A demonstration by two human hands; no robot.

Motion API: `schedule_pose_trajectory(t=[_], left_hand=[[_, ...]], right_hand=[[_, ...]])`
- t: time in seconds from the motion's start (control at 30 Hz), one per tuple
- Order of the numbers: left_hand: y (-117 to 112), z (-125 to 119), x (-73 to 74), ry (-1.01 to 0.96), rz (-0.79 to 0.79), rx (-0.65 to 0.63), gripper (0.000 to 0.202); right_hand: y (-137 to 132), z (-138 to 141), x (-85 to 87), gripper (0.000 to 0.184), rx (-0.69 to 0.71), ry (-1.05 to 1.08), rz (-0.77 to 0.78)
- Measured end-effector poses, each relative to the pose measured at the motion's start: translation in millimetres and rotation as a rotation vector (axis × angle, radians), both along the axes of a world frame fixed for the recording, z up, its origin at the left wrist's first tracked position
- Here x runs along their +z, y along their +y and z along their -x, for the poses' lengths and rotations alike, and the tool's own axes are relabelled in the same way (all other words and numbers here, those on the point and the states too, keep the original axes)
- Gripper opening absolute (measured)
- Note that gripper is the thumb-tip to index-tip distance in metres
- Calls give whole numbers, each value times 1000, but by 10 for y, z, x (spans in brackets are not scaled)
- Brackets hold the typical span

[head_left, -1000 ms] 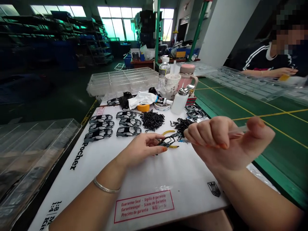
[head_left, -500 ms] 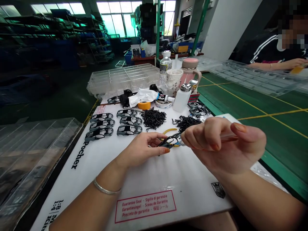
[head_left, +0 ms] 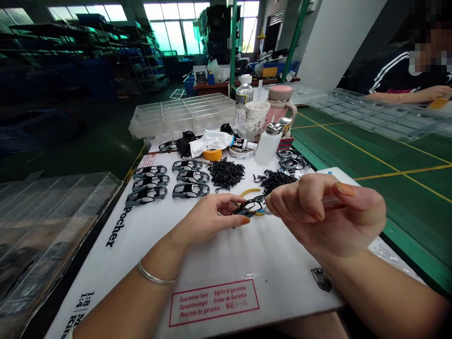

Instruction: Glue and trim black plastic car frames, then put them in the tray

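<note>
My left hand (head_left: pixel 210 214) pinches a dark grey plastic frame part (head_left: pixel 252 205) with openings in it, held just above the white board. My right hand (head_left: pixel 325 212) is closed around a translucent tube, mostly hidden by the fingers; its pale tip (head_left: pixel 267 211) meets or nearly meets the right end of the part. Directly behind the part lies a tool with curved yellow handles (head_left: pixel 250 191), partly covered. Two heaps of small black strips, one heap (head_left: pixel 226 173) in the middle and another heap (head_left: pixel 275 180) by my right hand, lie beyond.
Similar frame parts (head_left: pixel 191 189) stand in rows at left, with others (head_left: pixel 294 163) at right. Behind are a white bottle with a metal cap (head_left: pixel 268 143), orange tape (head_left: pixel 212 155), a pink mug (head_left: pixel 280 106) and clear trays (head_left: pixel 183 110). A co-worker's hand (head_left: pixel 438 93) is far right.
My right hand has shifted very slightly left and tilted a little. My left hand and the frame part stay nearly in place.
</note>
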State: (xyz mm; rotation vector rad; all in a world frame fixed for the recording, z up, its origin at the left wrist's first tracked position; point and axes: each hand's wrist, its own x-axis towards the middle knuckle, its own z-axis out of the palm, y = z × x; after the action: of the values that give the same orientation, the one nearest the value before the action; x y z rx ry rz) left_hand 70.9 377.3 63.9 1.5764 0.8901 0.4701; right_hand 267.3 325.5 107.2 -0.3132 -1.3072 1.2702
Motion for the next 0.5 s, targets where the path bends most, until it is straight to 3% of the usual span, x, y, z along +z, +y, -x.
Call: schedule_pose_trajectory(t=[0.5], left_hand=[[-3, 4, 15, -20, -20, 4, 56]], right_hand=[[7, 20, 14, 37, -4, -1, -5]])
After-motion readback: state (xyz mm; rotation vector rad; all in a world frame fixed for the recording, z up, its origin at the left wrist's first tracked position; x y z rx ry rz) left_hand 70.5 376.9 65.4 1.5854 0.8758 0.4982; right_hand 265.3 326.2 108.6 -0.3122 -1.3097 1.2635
